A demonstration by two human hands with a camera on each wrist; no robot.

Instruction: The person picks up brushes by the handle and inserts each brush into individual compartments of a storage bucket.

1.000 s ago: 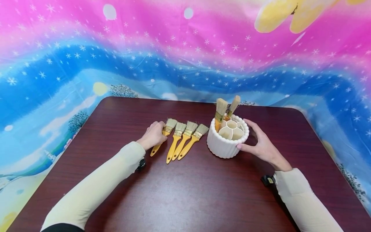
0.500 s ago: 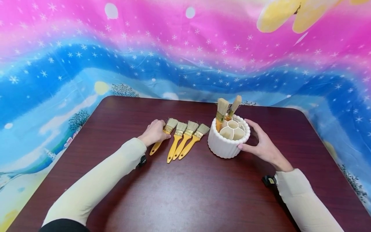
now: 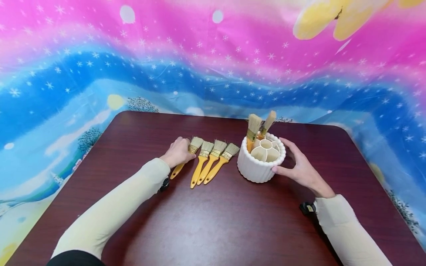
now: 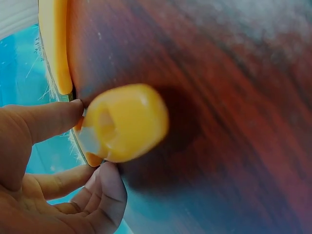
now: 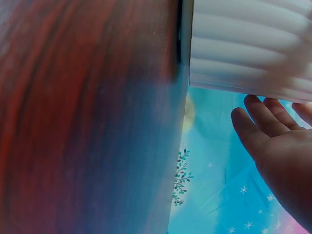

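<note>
On the left, my left hand [image 3: 178, 152] pinches the leftmost flat paintbrush [image 3: 195, 143] near its metal band. In the left wrist view, its yellow handle [image 4: 131, 122] points toward the camera between thumb and fingers. Just right of it lie three similar paintbrushes [image 3: 208, 170], bristles away from me. A white fluted brush holder [image 3: 254, 170] with divided compartments stands farther right. Two paintbrushes [image 3: 253, 125] stand in it, bristles up. My right hand [image 3: 301, 168] touches the holder's right side, thumb in front and fingers toward the back, loosely extended.
The dark red-brown table [image 3: 199, 221] has rounded far corners. Behind it hangs a pink and blue backdrop cloth [image 3: 199, 74]. Black straps [image 3: 307, 208] show at the wrists.
The left thumb has moved slightly right across the leftmost paintbrush, and its handle end has shifted a little left. The right hand and the holder have stayed put.
</note>
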